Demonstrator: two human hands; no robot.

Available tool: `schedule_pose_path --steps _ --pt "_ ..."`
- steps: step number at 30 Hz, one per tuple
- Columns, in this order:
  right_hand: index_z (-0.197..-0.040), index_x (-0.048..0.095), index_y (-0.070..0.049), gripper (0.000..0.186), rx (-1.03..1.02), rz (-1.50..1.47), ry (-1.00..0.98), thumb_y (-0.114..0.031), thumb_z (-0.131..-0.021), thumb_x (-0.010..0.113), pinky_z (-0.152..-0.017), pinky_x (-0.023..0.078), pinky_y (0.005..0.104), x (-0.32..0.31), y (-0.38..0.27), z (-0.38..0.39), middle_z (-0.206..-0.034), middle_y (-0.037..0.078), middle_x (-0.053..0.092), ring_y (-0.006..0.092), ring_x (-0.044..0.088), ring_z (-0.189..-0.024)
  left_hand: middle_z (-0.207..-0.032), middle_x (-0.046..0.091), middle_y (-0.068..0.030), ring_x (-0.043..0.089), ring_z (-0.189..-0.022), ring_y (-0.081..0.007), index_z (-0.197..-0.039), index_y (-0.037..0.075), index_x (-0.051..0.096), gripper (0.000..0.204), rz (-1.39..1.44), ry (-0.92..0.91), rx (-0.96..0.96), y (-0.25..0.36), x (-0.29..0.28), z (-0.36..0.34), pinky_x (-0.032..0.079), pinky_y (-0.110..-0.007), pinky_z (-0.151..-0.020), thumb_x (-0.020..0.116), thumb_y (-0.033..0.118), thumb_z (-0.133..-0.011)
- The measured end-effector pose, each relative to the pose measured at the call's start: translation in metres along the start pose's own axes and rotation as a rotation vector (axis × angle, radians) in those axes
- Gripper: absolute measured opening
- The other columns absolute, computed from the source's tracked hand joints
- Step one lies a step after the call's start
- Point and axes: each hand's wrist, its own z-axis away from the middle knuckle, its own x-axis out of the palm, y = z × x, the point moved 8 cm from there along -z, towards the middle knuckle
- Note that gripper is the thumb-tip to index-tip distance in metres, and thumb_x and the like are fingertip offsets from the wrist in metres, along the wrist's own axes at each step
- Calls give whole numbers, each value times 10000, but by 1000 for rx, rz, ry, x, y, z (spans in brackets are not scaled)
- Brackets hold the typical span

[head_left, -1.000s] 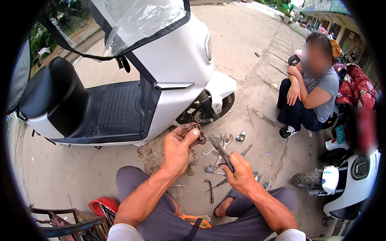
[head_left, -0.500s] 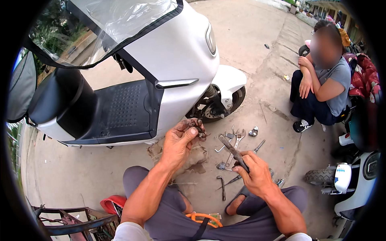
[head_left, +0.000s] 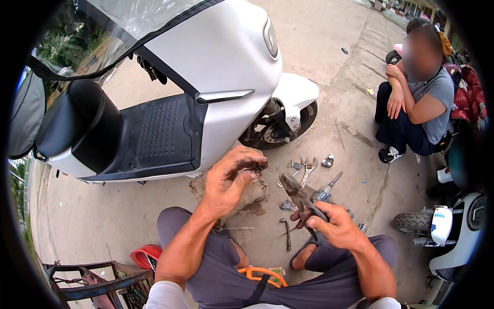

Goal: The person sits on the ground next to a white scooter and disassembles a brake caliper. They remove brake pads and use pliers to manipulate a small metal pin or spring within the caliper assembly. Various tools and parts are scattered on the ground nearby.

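Note:
My left hand (head_left: 229, 180) is closed, with blackened fingers curled round something small that I cannot make out. To its right, my right hand (head_left: 327, 221) grips dark pliers (head_left: 296, 193) with their handles spread and their head toward my left hand. On the concrete (head_left: 350, 206) beyond and beside the pliers lie an adjustable wrench (head_left: 310, 166), a screwdriver (head_left: 324, 192), an L-shaped socket wrench (head_left: 288, 237) and a small silvery part (head_left: 327, 160). Worn cardboard (head_left: 252, 198) lies under my left hand.
A white scooter (head_left: 231, 62) stands before me. A person (head_left: 411, 113) in grey squats at the right, before other parked scooters (head_left: 442, 226). At lower left are a metal frame (head_left: 98, 280) and a red plastic object (head_left: 141, 255). An orange item (head_left: 267, 273) lies between my legs.
My left hand has risen slightly, its fingers curled further over what they hold. My right hand has moved slightly right, and the pliers' handles are now spread apart.

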Motion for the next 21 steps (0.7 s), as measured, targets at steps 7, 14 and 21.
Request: schedule_pose_path --steps 7,14,21 --pt "-1185 666 10 280 42 -77 -75 -200 -1002 635 -880 530 331 6 -4 -1 -1062 89 713 160 655 -954 -1125 641 -161 624 -1048 -245 -1168 -51 629 244 -58 -72 52 9 -1 3 508 -355 -934 639 -13 -927" --pt "-1096 651 37 292 50 -204 -202 -241 -1010 628 -833 563 352 14 1 0 -1150 146 698 178 661 -963 -1084 630 -144 638 -1006 -235 -1144 -49 619 293 271 -8 -138 -7 -3 5 543 -359 -871 678 176 -965" --pt "-1083 608 25 356 177 -446 -347 -318 -997 646 -659 626 379 25 -2 7 -1188 240 660 247 697 -959 -1049 642 -97 642 -911 -176 -1189 -7 593 326 877 69 -641 -49 14 20 558 -311 -801 669 231 -980"
